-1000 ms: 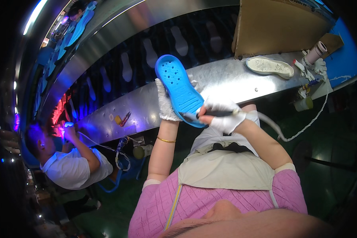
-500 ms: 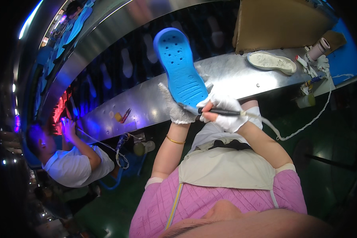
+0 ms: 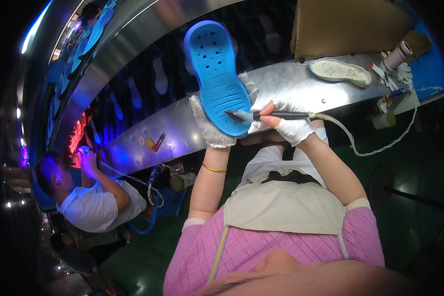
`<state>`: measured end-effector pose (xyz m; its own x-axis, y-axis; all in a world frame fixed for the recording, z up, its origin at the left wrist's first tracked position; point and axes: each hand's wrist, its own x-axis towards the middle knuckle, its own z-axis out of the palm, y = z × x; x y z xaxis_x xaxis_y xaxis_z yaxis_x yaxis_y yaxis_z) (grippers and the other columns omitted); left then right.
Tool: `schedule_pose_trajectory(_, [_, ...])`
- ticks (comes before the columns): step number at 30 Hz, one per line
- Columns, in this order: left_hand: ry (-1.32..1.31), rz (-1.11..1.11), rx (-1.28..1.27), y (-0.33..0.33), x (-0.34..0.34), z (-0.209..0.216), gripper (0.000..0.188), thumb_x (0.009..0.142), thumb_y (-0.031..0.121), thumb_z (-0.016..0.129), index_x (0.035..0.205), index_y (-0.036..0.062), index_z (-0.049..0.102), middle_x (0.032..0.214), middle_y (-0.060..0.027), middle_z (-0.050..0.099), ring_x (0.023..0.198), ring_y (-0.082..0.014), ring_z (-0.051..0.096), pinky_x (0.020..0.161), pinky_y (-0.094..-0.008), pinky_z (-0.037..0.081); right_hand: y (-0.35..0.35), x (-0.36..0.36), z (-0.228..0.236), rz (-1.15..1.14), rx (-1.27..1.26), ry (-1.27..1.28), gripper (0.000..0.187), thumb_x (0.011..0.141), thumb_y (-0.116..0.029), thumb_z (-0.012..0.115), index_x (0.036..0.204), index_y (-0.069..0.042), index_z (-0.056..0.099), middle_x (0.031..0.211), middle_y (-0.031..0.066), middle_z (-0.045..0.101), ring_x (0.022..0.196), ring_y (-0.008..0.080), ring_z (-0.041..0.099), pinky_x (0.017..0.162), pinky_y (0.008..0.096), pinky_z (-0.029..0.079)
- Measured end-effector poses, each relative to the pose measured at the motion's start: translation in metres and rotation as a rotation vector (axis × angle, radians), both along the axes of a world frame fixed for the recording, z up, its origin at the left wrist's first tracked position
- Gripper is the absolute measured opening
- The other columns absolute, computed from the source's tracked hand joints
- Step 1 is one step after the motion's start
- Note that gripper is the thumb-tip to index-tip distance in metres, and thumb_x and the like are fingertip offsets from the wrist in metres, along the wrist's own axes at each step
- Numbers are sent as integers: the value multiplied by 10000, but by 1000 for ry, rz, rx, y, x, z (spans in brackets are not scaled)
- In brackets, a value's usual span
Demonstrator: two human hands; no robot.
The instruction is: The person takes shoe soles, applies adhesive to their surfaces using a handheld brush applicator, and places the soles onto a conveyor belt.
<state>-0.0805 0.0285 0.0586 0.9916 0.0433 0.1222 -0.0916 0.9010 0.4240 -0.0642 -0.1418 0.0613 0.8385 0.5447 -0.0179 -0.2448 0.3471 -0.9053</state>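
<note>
Metal desk (image 3: 286,91); your left hand (image 3: 210,132) grips ridged blue sole (image 3: 222,86), long axis fore-aft, holed end (image 3: 211,44) away; right hand (image 3: 292,124) pinches corded tool (image 3: 283,115).

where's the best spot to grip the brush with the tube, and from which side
Take the brush by its straight black handle, probably from the right, as the right hand does: the tip points left over the blue sole, and the pale tube leaves the opposite end.
</note>
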Motion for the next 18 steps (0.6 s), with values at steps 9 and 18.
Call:
schedule_pose_trajectory(9, [22,-211,8,19,10,16,753,857,602,408,1343,28,377,1298,-237,449,1170,-381,471,1026,-531,329,-16,-4,-9,274,-295,-334,111,737,35,660,821,-16,609,769,61,616,693,134,609,650,247,523])
schedule_pose_trajectory(18, [120,-349,77,30,24,13,615,916,505,390,1220,-20,490,1138,-215,578,1014,-318,598,889,-426,495,0,17,18,-37,-147,-979,149,698,41,642,811,-33,577,825,99,594,827,210,608,724,316,490])
